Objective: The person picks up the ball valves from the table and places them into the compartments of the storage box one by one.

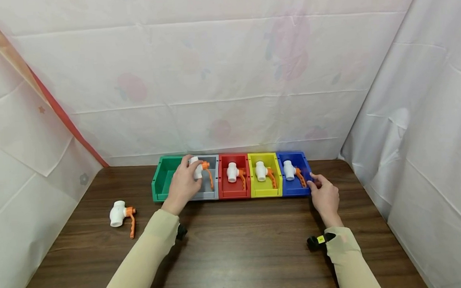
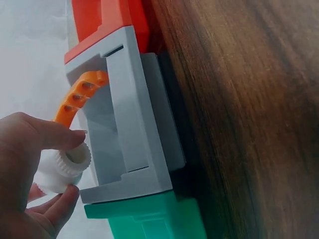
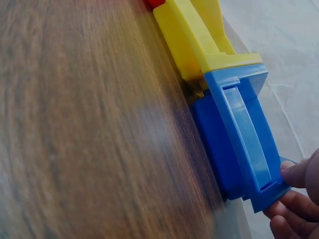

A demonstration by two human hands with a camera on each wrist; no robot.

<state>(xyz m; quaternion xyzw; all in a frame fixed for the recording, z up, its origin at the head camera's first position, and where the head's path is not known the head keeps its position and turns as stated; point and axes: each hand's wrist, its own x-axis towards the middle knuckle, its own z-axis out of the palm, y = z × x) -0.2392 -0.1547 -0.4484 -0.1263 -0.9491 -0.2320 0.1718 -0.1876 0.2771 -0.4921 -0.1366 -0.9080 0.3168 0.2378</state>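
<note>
My left hand (image 1: pixel 181 185) pinches a white ball valve (image 2: pixel 56 174) by its body between thumb and fingers. The valve is at the grey bin (image 2: pixel 130 112), its orange lever (image 2: pixel 79 94) reaching over the bin's opening. On the far right, my right hand (image 1: pixel 326 198) grips the right front corner of the blue bin (image 3: pixel 249 134), thumb on the rim and fingers below. One similar valve (image 1: pixel 288 170) lies in the blue bin, another valve (image 1: pixel 260 171) in the yellow bin (image 1: pixel 266 192), and a third valve (image 1: pixel 232 172) in the red bin (image 1: pixel 235 194).
A green bin (image 1: pixel 160 185) forms the row's left end, partly behind my left hand. Another valve (image 1: pixel 118 213) with an orange lever lies on the brown wooden table (image 1: pixel 242 246) at left. White patterned cloth (image 1: pixel 227 75) hangs behind the bins and at both sides.
</note>
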